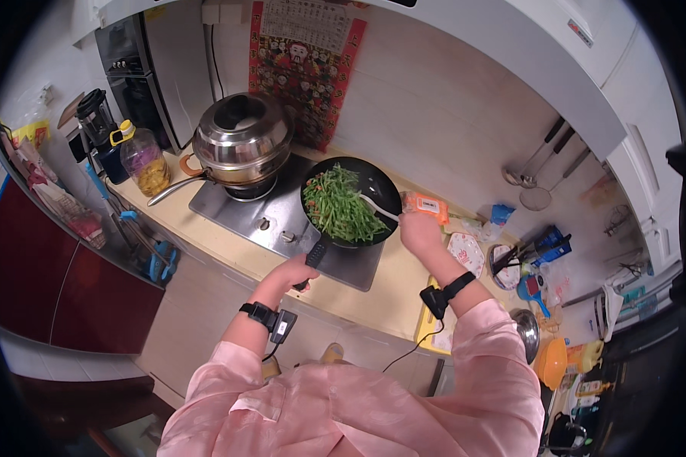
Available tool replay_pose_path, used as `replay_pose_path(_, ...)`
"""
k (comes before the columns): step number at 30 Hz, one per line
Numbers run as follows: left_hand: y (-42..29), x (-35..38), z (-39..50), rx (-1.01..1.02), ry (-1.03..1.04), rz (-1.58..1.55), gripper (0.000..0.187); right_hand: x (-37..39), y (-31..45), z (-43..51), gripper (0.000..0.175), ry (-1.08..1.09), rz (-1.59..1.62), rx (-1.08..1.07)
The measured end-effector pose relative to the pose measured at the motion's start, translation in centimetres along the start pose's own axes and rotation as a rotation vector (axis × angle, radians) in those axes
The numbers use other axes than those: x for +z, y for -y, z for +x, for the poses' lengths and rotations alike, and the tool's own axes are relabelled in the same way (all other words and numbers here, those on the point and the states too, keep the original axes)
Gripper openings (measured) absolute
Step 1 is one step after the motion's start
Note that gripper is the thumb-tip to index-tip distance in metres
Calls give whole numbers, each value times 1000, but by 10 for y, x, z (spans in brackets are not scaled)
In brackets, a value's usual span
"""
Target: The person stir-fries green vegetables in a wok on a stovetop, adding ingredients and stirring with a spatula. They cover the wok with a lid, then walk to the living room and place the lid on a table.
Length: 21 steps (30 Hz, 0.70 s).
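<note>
My left hand (295,272) grips the black handle (316,255) of a dark wok (380,185), which stands on the right side of a steel gas hob (351,268). Chopped green vegetables (340,208) with small reddish bits are heaped in the wok, mostly toward its left side. My right hand (421,233) is closed around a pale spatula (382,209) at the wok's right rim. The spatula's inner end reaches into the greens, which partly hide it. Both wrists bear black strapped devices, one with a cable trailing from it.
A lidded steel steamer pot (243,143) occupies the left burner, its long handle (174,191) jutting left. Beside it stands an oil bottle (144,163). Right of the wok are an orange packet (426,207), a patterned plate (466,254) and a yellow-edged board (429,320). Ladles (529,165) hang on the wall.
</note>
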<state>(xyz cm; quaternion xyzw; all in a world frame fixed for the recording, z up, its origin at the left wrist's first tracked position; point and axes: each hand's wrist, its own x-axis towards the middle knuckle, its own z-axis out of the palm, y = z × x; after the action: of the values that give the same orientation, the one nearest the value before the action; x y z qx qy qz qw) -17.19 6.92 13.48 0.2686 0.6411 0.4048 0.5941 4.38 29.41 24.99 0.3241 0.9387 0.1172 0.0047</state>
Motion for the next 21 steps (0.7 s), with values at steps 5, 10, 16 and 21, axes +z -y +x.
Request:
replay_pose_path(5, 5, 2, 6, 14, 4, -60, 29, -3, 55, -53, 20, -170, -52, 57)
replay_pose_path(10, 9, 3, 11, -16, 1, -52, 33, -23, 83, -83, 30, -115, -57, 135)
replay_pose_path(16, 7, 2, 9, 3, 9, -38, 35, -80, 71, -99, 20, -107, -83, 157)
replay_pose_path(21, 5, 5, 2, 18, -32, -39, 36, -56, 84, -81, 17, 54, -101, 179)
